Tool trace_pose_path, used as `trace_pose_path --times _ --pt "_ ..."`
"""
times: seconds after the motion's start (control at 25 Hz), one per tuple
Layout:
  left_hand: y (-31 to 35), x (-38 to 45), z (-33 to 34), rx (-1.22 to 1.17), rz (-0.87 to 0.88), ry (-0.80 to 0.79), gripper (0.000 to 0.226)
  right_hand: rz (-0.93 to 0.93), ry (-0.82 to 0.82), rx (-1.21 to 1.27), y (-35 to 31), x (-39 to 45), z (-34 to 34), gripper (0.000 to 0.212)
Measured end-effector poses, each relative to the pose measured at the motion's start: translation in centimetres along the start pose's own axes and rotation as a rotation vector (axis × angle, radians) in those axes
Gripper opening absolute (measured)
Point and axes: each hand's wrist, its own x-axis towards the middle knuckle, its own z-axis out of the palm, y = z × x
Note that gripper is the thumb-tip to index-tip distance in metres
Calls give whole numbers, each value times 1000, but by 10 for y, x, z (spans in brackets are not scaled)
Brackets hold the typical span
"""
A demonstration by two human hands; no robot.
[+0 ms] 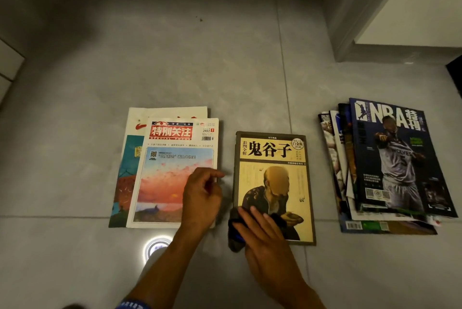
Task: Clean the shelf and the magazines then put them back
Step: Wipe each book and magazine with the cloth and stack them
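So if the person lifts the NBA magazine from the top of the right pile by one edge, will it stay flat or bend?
The NBA magazine looks thin and soft-covered, so it would probably droop when held by one edge. Its cover seems glossy, and the stack beneath is already fanned unevenly, so it may slide, or drag the next issues along.

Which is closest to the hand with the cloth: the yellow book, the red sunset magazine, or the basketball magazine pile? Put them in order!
From the right hand, which presses the dark cloth:
1. Yellow book, right underneath it, in the middle.
2. Red sunset magazine, to its left, under the left hand.
3. Basketball magazine pile, farthest, on the right.
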Motion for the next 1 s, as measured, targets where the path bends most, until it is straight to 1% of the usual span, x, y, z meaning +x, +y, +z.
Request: trace_pose_path --times 0.04,0.12,0.16,0.2,0.28,0.32,0.4,0.48,0.6,0.64,0.68,0.72,0.8,0.84,0.88,0.92,0.96,1.0 --pt "-2 0 0 2 -1 -13 42 14 21 8 6 12 -9 50" --pt "-2 4 1 -34 -59 -29 37 64 69 63 22 50 -26 57" --pt "-1 6 1 -55 -92 -38 36 111 59 95 31 73 -33 59" --pt "1 7 1 -73 -117 -51 35 168 54 100 39 93 -37 58" --pt "4 8 -1 -98 -144 -79 34 259 105 53 48 120 -41 58" --pt "3 9 -3 -103 -152 -85 33 320 112 29 45 123 -40 62" --pt "0 11 -5 -111 -151 -78 30 416 84 28 23 102 -29 78" --pt "-3 10 -6 -112 -133 -66 29 395 75 33 -9 57 -17 85" --pt "-7 8 -4 -117 -116 -42 26 248 54 62 -35 9 -2 83" --pt "-8 8 -4 -119 -110 -33 25 221 63 51 -31 11 -1 85" --pt "-8 8 -2 -125 -107 -26 25 233 66 49 -24 23 -3 88" --pt "-8 8 -1 -134 -109 -22 25 287 46 51 -16 42 -10 89" --pt "-6 8 1 -141 -125 -26 23 411 92 30 4 94 -33 86" --pt "-5 9 2 -136 -133 -30 21 447 117 11 15 122 -45 81" --pt "-4 10 2 -129 -139 -32 21 458 103 20 26 149 -54 74" --pt "-4 10 1 -123 -144 -35 20 444 137 31 37 169 -58 66" --pt "-3 11 0 -120 -147 -40 20 430 170 44 47 181 -56 61" --pt "-3 12 -1 -120 -151 -45 20 420 201 47 53 184 -55 61"
